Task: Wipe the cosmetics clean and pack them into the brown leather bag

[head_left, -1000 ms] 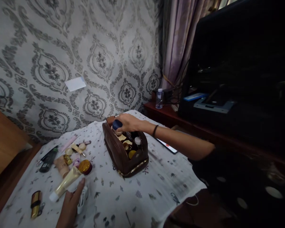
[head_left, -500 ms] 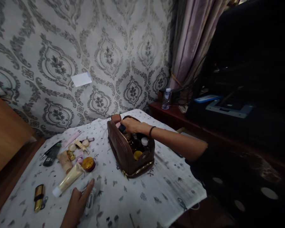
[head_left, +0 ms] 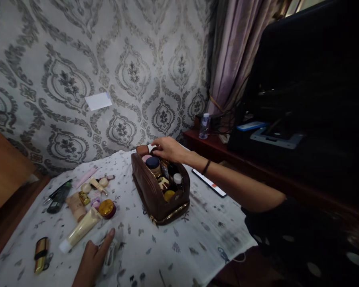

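Observation:
A brown toiletry bag [head_left: 148, 189] stands unzipped on the printed cloth. Inside it are a jar with a dark blue lid [head_left: 152, 162], a white-capped bottle [head_left: 177, 179] and a yellow-lidded jar [head_left: 169, 195]. My right hand [head_left: 170, 150] is over the bag's far end, fingers apart and bent, with nothing visible in them. Low in view my left hand [head_left: 94, 257] rests with its index finger stretched out, touching a crumpled clear-white item [head_left: 109, 257]; its other fingers are partly hidden. Just beyond lie a cream tube [head_left: 80, 231] and an amber-lidded jar [head_left: 107, 208].
More cosmetics lie to the left, among them a beige tube [head_left: 75, 207], a dark green bottle [head_left: 58, 200] and a gold-and-black case [head_left: 41, 255]. A phone [head_left: 209, 182] lies right of the bag. A clear bottle [head_left: 204, 126] stands on the red-brown furniture [head_left: 193, 137].
My right hand has let go of the dark-blue-lidded jar and lifted up off it, leaving it in the bag. The phone has come into fuller view. My left hand stays beside the clear-white item.

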A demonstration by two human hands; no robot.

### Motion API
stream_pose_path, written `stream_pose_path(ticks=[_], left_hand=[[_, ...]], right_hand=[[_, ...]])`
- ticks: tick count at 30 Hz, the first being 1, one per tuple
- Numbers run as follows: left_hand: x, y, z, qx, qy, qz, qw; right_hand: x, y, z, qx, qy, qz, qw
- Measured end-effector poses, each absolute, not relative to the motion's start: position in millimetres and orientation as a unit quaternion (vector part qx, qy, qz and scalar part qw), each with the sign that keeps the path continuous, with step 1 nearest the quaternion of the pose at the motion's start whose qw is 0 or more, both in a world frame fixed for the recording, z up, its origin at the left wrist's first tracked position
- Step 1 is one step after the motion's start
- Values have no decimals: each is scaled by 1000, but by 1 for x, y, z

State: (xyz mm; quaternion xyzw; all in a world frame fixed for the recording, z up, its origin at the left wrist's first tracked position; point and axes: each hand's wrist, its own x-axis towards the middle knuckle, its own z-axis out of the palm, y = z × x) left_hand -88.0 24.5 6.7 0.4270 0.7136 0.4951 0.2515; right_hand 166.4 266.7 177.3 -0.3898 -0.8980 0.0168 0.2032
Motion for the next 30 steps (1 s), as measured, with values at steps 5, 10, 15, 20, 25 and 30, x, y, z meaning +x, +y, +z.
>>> stream_pose_path(ticks=[5,10,15,20,25,30], left_hand=[[-88,25,1,425,724,483,249],[-97,27,3,432,723,479,247],[-108,26,3,431,742,426,287],[-108,26,2,438,740,418,293],[-107,27,2,433,734,429,298],[-107,28,2,440,732,425,299]], right_hand=[[166,266,170,-346,-923,17,170],[153,272,155,-285,-952,18,112],[146,275,149,-304,-951,4,63],[145,278,144,-326,-944,20,56],[142,284,141,-306,-949,34,66],[137,290,141,-345,-937,35,50]])
